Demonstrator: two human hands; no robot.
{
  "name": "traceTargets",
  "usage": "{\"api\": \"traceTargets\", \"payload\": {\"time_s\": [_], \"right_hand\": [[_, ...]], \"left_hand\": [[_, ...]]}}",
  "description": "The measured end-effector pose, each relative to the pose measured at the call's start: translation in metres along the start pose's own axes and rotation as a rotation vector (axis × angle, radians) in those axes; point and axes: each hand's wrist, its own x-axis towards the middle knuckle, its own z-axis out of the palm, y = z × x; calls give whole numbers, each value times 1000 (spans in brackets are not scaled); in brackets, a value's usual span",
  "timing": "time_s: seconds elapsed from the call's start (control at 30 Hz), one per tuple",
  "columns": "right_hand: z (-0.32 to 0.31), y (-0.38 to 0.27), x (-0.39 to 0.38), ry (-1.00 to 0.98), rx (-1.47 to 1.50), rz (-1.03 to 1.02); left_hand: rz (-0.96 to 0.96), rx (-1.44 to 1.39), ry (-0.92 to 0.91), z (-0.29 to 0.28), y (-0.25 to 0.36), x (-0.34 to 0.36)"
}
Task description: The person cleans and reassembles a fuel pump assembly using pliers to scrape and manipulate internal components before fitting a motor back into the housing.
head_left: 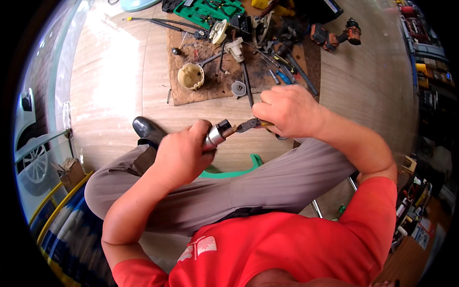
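Note:
My left hand [185,150] is closed around a silver metal cylinder with a black end piece [217,135], held tilted over my lap. From its tip juts a short copper-brown stub [230,131]. The dark jaws of a pair of pliers [247,125] meet that stub; whether they are clamped on it I cannot tell. My right hand [290,112] is wrapped round the pliers' handles, of which only a bit of yellow shows past the fingers.
Beyond my hands a stained board [215,95] bears a cream cup-shaped part [191,76], a white plastic fitting [235,49] and several hand tools. Behind it lies a green tool case [210,12]. A cordless drill [337,36] rests at the right. Below my hands is a green curved piece [239,172].

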Motion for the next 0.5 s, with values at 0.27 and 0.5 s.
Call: {"api": "traceTargets", "payload": {"time_s": [0.27, 0.5], "right_hand": [[4, 3, 10, -90, 131, 104], [-8, -4, 23, -290, 520, 360]], "left_hand": [[-125, -825, -383, 3, -25, 18], [-97, -1256, -259, 20, -46, 23]]}}
